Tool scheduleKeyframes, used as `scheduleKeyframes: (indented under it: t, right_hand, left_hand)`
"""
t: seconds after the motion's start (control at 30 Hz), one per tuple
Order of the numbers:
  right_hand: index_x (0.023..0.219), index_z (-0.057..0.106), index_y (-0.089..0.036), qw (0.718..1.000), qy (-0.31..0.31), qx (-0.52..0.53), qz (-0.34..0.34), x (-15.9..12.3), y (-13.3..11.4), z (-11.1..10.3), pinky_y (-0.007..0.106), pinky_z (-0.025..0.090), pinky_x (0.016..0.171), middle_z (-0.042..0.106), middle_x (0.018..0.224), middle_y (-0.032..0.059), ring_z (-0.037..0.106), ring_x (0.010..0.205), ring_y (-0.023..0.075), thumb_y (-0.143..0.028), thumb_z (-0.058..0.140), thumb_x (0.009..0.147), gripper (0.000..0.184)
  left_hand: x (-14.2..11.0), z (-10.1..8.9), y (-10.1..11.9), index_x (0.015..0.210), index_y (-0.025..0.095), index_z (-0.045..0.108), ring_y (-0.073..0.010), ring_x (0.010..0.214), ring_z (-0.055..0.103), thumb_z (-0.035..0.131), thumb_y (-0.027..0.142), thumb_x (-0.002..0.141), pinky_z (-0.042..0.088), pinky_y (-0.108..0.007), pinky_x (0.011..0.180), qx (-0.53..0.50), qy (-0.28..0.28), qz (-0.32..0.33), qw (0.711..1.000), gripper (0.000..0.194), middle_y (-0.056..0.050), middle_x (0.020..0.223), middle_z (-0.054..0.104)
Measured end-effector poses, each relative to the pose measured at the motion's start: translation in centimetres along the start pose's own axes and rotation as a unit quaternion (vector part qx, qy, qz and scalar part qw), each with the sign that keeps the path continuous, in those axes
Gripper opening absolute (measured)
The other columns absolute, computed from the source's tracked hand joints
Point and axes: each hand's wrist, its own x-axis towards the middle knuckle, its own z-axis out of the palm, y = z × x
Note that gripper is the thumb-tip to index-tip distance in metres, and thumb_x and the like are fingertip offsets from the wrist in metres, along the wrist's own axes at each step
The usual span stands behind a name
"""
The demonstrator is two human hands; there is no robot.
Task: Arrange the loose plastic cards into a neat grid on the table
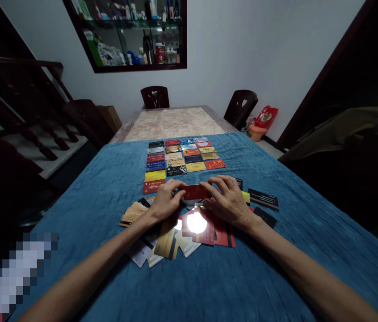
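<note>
Between my two hands a dark red card is held up by its short ends. My left hand pinches its left end, and my right hand has the right end between thumb and fingers. Below them lies a loose, overlapping heap of cards, among them a gold card and a red card; a bright glare hides part of the heap. Beyond my hands, several cards lie face up in neat rows and columns, with a yellow card and a red card at the near left.
A blue cloth covers the near part of the table, and a patterned tabletop shows beyond it. Dark wooden chairs stand around the far end. A black card lies to the right of the heap. Glass shelves are set in the wall.
</note>
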Motion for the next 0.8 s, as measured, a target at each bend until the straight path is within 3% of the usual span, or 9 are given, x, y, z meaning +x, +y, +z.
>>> scheduleKeyframes:
  t: [0.4,0.6,0.8]
  right_hand:
    - [0.133,0.057,-0.020,1.000,-0.018,-0.008,0.017,-1.1,2.6,-0.9,0.048,0.045,0.089,0.064,0.118,0.0144,0.051,0.108,0.0312,-0.024,0.058,0.090,0.042]
    - [0.132,0.058,-0.020,0.999,-0.026,-0.014,0.037,-1.4,4.9,-1.4,0.048,0.046,0.086,0.061,0.118,0.0150,0.049,0.110,0.0332,-0.029,0.062,0.088,0.045]
    - [0.131,0.058,-0.020,0.999,-0.031,-0.013,0.034,-0.8,7.2,-1.1,0.047,0.047,0.083,0.062,0.118,0.0153,0.050,0.108,0.0326,-0.032,0.062,0.089,0.044]
  left_hand:
    - [1.7,2.2,0.6,0.108,0.019,0.062,-0.0188,0.090,0.063,0.058,0.007,0.081,0.052,-0.034,0.086,0.008,-0.026,0.056,0.998,0.030,-0.004,0.097,0.067]
    - [3.4,2.7,1.2,0.120,0.017,0.055,-0.0267,0.107,0.055,0.057,0.010,0.082,0.048,-0.045,0.098,0.107,-0.071,0.148,0.981,0.039,-0.011,0.113,0.063]
    - [5.4,3.4,1.3,0.126,0.014,0.051,-0.0306,0.116,0.051,0.059,0.016,0.081,0.046,-0.046,0.101,0.170,-0.083,0.173,0.967,0.046,-0.017,0.125,0.054]
